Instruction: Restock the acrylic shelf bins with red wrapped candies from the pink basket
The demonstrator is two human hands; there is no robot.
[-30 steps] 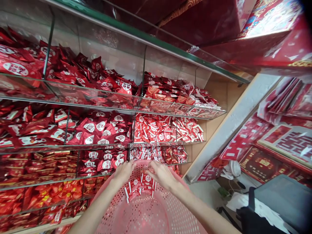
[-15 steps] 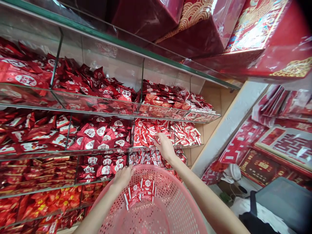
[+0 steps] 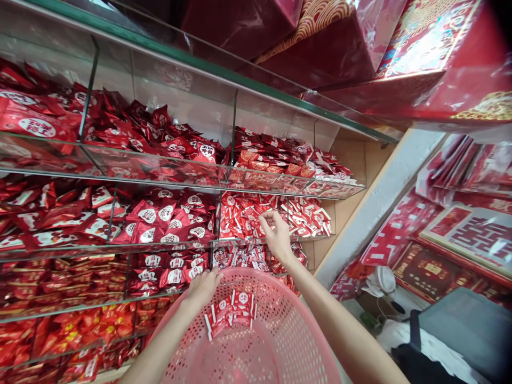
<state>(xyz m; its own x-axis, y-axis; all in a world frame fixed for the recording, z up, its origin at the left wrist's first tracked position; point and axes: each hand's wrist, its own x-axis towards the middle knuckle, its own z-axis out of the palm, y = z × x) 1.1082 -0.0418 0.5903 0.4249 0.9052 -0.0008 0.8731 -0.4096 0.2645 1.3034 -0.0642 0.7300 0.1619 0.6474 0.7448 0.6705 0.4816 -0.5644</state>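
A pink perforated plastic basket is held below the shelves, with my left hand gripping its far rim. Several small red-and-white candy packets lie together inside it. My right hand is at the front of a shelf compartment full of small red packets. Its fingers are curled in toward the thumb; whatever is between them, if anything, blends into the packets behind. Right of that hand, past a clear divider, is another compartment of red-and-white packets.
Glass-fronted shelves with dividers hold larger red packets to the left. A green-edged glass shelf overhead carries big red boxes. Red printed goods and a grey translucent lid are at right.
My right hand has shifted slightly right within the compartment front, its fingers still curled. My left hand keeps its hold on the basket rim, and the packets inside look unchanged.
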